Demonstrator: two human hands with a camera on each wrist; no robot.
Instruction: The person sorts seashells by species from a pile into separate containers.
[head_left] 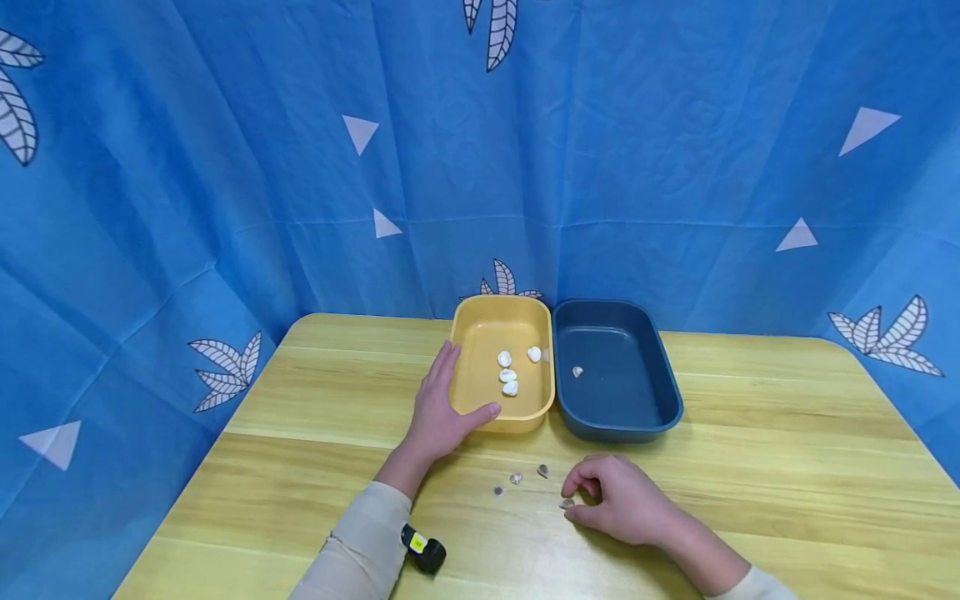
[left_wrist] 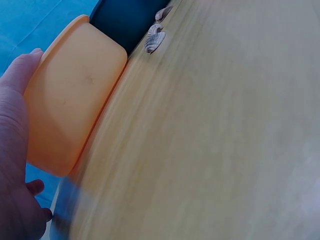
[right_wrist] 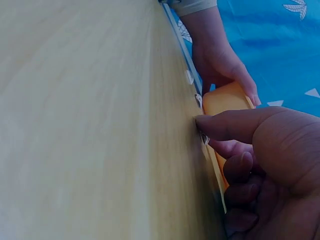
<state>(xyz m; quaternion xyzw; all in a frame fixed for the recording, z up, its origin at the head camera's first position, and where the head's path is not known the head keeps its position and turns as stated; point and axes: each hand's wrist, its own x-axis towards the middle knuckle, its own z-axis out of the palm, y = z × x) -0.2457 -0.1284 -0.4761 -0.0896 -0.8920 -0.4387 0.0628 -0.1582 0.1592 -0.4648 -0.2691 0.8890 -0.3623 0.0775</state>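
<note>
My left hand (head_left: 438, 412) rests at the near left corner of a yellow plastic bin (head_left: 501, 423), fingers straight along its left side and thumb over the front rim. Several white seashells (head_left: 507, 376) lie inside. Near the table's front, my right hand (head_left: 622, 500) has curled fingers, with thumb and index finger at a small seashell (head_left: 567, 503) on the wood. In the right wrist view that shell (right_wrist: 204, 138) shows between the thumb and fingertips, partly hidden. Three more small grey-brown seashells, including one ribbed seashell (head_left: 543, 471), lie to its left.
A dark blue bin (head_left: 618, 434) stands against the yellow bin's right side, holding one small brownish shell (head_left: 577, 372). Both bins sit toward the back of the wooden table (head_left: 765, 433). A blue patterned curtain (head_left: 637, 150) hangs behind. A black device (head_left: 423, 550) is strapped at the left wrist.
</note>
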